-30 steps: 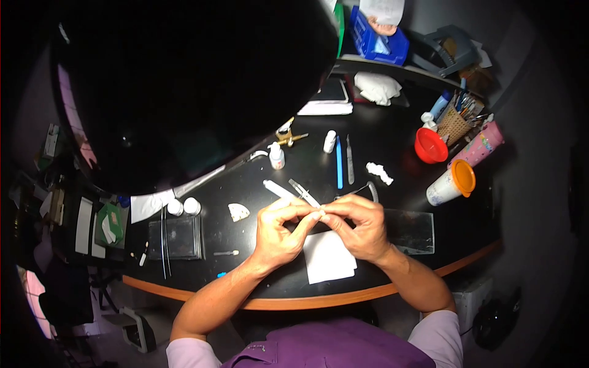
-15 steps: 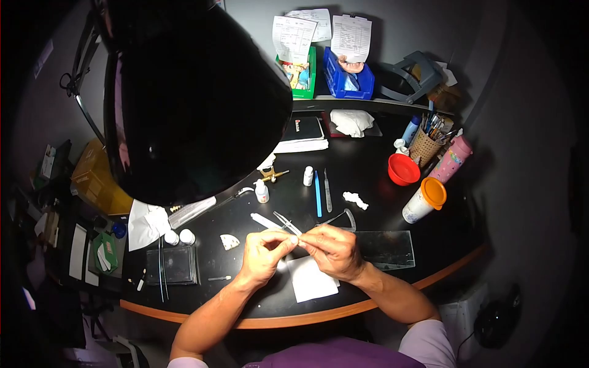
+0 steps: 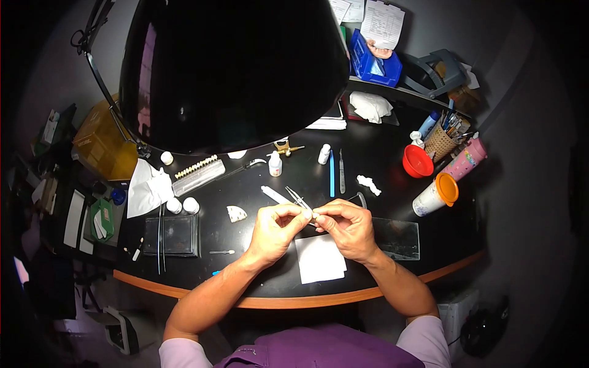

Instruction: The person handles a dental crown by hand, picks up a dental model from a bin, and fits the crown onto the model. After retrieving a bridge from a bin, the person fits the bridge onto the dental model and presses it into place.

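Spreading beneath both arms, the dark counter (image 3: pixel 380 147) is carrying the scattered tools, while a large black hood (image 3: pixel 233 73) is looming over its far left part. The left hand (image 3: pixel 270 234) and the right hand (image 3: pixel 351 233) are meeting above the near side, both pinching nearly closed, thumb against forefinger, and they are holding a small pale piece between them. A glass slab (image 3: pixel 402 239) is lying to the right of the right hand, and a folded white sheet (image 3: pixel 320 260) is resting closer to the body than the fingertips. Beyond the fingers, a white tube (image 3: pixel 275 195) and a slim metal tool (image 3: pixel 297 197) are slanting from far left toward the pinch; whether the tool is touching the fingers, I cannot tell. The small pale piece (image 3: pixel 314 215) is sitting right at the fingertips, neither hand being clearly nearer; the fingers are hiding too much of it to show its long axis.
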`<action>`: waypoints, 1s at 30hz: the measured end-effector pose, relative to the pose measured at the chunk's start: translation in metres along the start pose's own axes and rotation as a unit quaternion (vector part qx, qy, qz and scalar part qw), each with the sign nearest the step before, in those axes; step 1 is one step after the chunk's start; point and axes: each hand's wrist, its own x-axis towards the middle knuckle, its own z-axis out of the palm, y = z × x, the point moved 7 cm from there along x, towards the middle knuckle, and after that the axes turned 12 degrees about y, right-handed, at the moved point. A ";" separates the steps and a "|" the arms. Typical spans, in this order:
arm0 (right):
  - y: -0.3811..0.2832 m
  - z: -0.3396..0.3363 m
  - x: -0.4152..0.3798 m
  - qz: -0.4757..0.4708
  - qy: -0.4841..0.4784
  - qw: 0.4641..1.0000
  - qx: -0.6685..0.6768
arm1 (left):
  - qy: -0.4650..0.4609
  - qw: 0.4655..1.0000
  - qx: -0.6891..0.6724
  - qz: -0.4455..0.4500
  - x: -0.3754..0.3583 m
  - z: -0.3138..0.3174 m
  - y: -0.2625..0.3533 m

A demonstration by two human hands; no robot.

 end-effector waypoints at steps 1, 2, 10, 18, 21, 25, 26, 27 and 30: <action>0.000 0.000 0.000 -0.004 0.001 1.000 -0.001 | -0.002 1.000 -0.002 0.003 0.000 0.000 0.001; 0.000 0.000 0.000 -0.006 0.001 1.000 -0.006 | -0.001 1.000 -0.002 0.006 0.000 0.000 0.000; -0.003 -0.002 -0.001 -0.054 0.005 0.997 -0.053 | 0.025 0.994 0.072 0.073 0.002 -0.003 -0.002; -0.005 -0.005 0.000 -0.045 0.002 0.999 -0.003 | 0.052 0.945 0.196 0.256 -0.010 0.004 0.033; -0.023 -0.021 0.020 -0.064 0.037 0.995 -0.074 | 0.061 0.929 0.223 0.288 -0.013 0.003 0.042; -0.081 -0.070 0.118 -0.192 0.148 0.958 -0.152 | 0.050 0.909 0.251 0.329 -0.017 0.003 0.053; -0.105 -0.084 0.149 -0.202 0.172 0.941 -0.211 | 0.047 0.906 0.256 0.335 -0.018 0.003 0.054; -0.117 -0.097 0.185 -0.207 0.185 0.942 -0.191 | 0.046 0.904 0.260 0.335 -0.020 0.005 0.056; -0.155 -0.127 0.278 -0.165 0.226 0.930 -0.239 | 0.032 0.889 0.273 0.366 -0.022 0.009 0.060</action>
